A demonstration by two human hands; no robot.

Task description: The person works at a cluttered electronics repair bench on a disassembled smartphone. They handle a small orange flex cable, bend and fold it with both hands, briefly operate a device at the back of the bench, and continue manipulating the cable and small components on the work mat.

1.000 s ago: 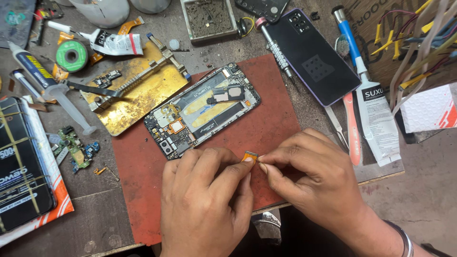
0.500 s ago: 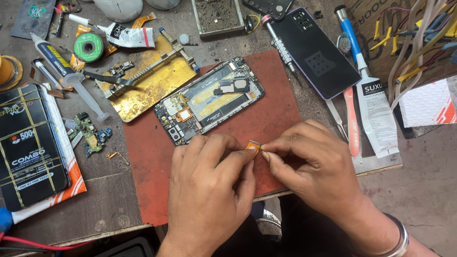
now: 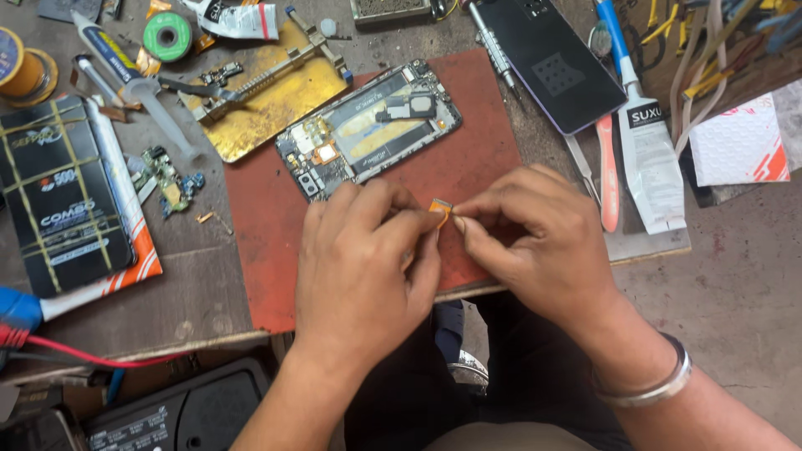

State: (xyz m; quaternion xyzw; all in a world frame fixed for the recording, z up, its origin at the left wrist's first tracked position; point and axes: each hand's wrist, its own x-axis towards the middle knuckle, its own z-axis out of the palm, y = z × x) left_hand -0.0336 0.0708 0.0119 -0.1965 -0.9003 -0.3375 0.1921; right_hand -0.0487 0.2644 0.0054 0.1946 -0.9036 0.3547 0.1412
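My left hand (image 3: 363, 259) and my right hand (image 3: 535, 238) meet over a dark red mat (image 3: 276, 225), pinching between their fingertips a tiny orange flex part (image 3: 440, 208). Just beyond the fingers lies an opened phone (image 3: 368, 129) with its back off, boards and gold patches showing. A metal bangle sits on my right wrist.
A gold metal holder plate (image 3: 267, 104) lies at the back left, a dark phone (image 3: 551, 63) face down at the back right. Glue tubes, a green tape roll (image 3: 167, 35), a small circuit board (image 3: 167, 179), a black box (image 3: 58, 200), a red-handled tool (image 3: 608, 171) and tweezers crowd the bench.
The view has shifted, so the bench things sit higher and further left. Both hands stay pinched on the small orange part, which has barely moved over the mat.
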